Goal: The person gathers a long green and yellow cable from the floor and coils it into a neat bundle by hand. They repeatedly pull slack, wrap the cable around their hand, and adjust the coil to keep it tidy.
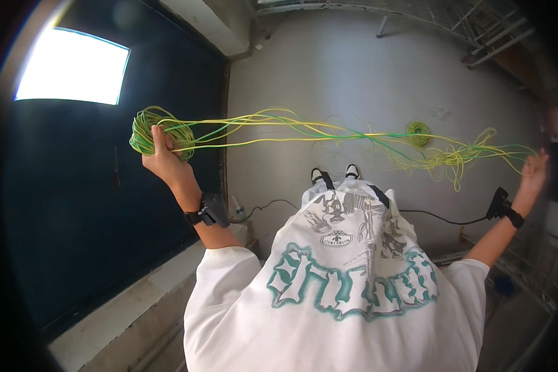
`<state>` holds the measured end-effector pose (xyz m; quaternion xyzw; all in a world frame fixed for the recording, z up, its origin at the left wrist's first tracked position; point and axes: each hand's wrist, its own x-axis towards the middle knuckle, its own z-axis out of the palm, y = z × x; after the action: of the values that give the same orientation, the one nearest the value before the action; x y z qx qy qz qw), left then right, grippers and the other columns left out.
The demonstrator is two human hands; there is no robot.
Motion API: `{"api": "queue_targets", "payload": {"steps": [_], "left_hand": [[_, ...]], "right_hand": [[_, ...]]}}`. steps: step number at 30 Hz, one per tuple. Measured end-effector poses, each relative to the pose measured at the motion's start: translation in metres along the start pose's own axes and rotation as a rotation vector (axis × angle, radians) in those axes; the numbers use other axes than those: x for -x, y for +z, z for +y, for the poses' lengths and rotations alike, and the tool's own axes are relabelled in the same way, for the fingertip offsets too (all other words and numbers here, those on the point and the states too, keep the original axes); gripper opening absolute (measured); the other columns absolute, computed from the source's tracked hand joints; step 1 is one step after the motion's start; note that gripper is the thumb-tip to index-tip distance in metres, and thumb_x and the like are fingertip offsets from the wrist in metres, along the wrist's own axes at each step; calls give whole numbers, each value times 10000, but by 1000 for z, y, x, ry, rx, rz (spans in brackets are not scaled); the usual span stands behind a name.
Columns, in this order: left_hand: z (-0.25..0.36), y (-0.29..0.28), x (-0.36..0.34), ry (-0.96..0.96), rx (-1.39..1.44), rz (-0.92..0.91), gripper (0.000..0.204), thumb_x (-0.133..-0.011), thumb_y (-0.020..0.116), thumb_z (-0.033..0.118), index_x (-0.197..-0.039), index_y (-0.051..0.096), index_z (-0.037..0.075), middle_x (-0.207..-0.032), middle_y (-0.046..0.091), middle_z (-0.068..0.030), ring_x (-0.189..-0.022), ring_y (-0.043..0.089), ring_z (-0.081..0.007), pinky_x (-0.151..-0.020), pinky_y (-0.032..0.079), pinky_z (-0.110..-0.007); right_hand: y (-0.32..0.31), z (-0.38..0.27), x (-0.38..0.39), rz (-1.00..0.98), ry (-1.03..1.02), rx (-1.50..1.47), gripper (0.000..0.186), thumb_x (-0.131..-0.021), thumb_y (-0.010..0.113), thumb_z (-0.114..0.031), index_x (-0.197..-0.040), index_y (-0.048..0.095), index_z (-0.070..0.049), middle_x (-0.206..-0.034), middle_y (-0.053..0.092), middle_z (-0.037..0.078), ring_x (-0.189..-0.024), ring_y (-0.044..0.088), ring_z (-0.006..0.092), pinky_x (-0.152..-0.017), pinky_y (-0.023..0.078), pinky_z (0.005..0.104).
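A bundle of yellow-and-green wire (186, 136) is wound into a thick coil, and my left hand (163, 156) is closed around its lower side. From the coil several strands run to the right across the view, loosely twisted together. Toward the right they bunch into a tangle of loops (456, 155). Out at the far right, my right hand (532, 170) pinches the ends of some of these strands. Both arms are stretched wide apart, and the strands hang between the hands above the floor.
A second, smaller coil of similar wire (418, 132) appears on the grey floor (328, 68), behind the strands. Metal racks (477, 37) stand at the far right. A dark panel (62, 186) with a bright window lies on the left. A black cable (443, 218) crosses near my waist.
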<state>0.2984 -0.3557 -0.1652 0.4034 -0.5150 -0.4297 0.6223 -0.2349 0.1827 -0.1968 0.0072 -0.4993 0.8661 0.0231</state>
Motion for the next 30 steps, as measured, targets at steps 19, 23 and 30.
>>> {"api": "queue_targets", "payload": {"steps": [19, 23, 30], "left_hand": [[4, -9, -16, 3, 140, 203, 218, -940, 570, 190, -911, 619, -21, -697, 465, 22, -590, 420, -60, -511, 347, -229], [-2, -14, -13, -2, 46, 101, 233, -943, 564, 199, -884, 631, -17, -667, 474, 20, -552, 407, -51, -499, 335, -217], [-48, -27, -26, -149, 40, 64, 271, -952, 542, 237, -889, 611, -17, -677, 547, -16, -516, 429, -75, -466, 357, -233]], "right_hand": [[-63, 77, 67, 107, -1008, 1727, 159, -920, 545, -150, -1036, 614, -66, -704, 611, 122, -501, 558, 169, -464, 434, 285], [-29, 81, 81, -244, -124, 1254, 200, -922, 464, -114, -1057, 607, -81, -622, 522, 26, -413, 420, 104, -396, 344, 252], [60, 70, 96, -423, 370, 834, 221, -939, 450, -145, -1084, 579, -39, -557, 283, -74, -423, 205, 26, -389, 200, 215]]}}
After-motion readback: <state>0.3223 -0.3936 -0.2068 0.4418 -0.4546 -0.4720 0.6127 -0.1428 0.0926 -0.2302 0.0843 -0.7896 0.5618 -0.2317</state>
